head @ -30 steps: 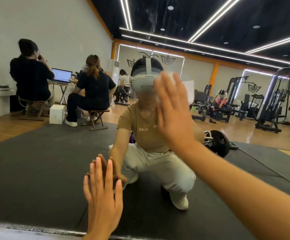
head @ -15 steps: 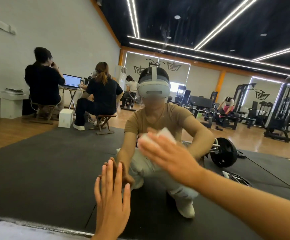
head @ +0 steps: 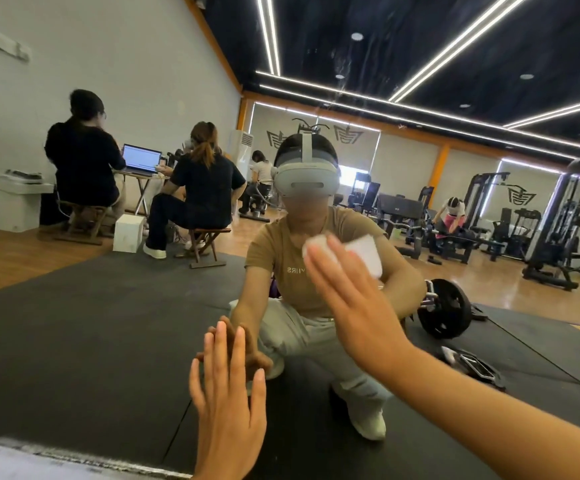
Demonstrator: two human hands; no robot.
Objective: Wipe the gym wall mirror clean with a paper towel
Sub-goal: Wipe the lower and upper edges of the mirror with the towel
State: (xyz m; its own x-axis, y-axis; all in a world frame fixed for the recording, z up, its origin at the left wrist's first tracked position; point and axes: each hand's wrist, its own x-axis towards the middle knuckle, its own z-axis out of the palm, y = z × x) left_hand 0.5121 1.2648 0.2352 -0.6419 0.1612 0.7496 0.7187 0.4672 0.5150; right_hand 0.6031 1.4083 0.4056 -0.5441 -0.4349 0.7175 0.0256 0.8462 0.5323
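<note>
Towel (head: 357, 252) swept down from 12 toward 2 on mirror (head: 73, 323), pressed under flat right hand (head: 354, 306); flat, empty left hand (head: 227, 407) braced at 6. Mid-wipe, plenty left.

The left hand (head: 227, 407) lies flat with straight, slightly spread fingers against the large reflective glass wall mirror (head: 73, 341), low on it, while the right hand (head: 350, 303), arm outstretched, presses open-palmed higher on that mirror.
</note>
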